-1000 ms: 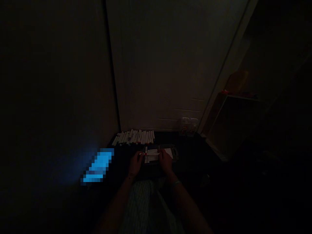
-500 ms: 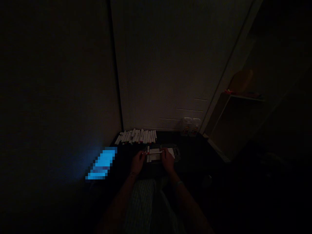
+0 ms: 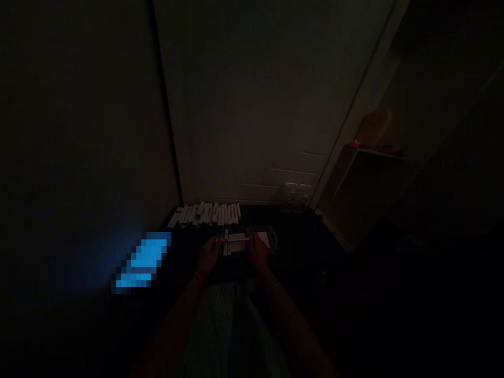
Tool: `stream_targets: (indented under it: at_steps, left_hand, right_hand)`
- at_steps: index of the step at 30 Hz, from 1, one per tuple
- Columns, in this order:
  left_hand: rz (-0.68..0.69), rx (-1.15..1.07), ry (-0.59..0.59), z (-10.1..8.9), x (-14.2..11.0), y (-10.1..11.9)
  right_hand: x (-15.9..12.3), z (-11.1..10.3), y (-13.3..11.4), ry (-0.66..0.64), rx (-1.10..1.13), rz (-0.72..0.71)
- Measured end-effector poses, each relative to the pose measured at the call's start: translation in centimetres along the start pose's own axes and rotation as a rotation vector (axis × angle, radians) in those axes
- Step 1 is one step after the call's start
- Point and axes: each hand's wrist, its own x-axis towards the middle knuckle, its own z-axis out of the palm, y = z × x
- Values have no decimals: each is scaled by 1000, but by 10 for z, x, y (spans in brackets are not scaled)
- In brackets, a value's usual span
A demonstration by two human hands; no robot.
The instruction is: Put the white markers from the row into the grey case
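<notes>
The room is very dark. My left hand [image 3: 208, 254] and my right hand [image 3: 258, 252] hold the two ends of a white marker with a red cap [image 3: 237, 239], level above a dark tray [image 3: 271, 240] that holds several white markers. A row of several white markers [image 3: 205, 214] lies on the dark surface just beyond, against the wall.
A glowing blue screen [image 3: 142, 262] lies to the left of my hands. Two small bottles [image 3: 294, 195] stand by the wall at the right. A pale shelf unit [image 3: 354, 194] with a yellowish object on top stands at the right. My lap in striped cloth [image 3: 220, 331] is below.
The view has shifted, so everything sits a little further left and higher. Both hands stay on the marker over the tray.
</notes>
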Motion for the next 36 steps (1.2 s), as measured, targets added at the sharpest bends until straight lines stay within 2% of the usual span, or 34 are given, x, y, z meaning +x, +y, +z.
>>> stream_targets:
  at_steps: [7, 14, 19, 25, 31, 36]
  left_hand:
    - [-3, -10, -26, 1, 2, -5]
    - [2, -30, -27, -2, 0, 0]
    - [-1, 1, -16, -3, 0, 0]
    - [-2, 30, -1, -2, 2, -2]
    - [-41, 2, 2, 2, 4, -10]
    - [-20, -44, 22, 3, 1, -6]
  right_hand:
    - [3, 4, 5, 7, -23, 36]
    - [3, 3, 2, 33, 18, 42]
    - [3, 3, 1, 57, 9, 5]
    - [3, 4, 1, 16, -28, 5]
    - [4, 9, 6, 46, -37, -29]
    - [1, 5, 3, 20, -53, -28]
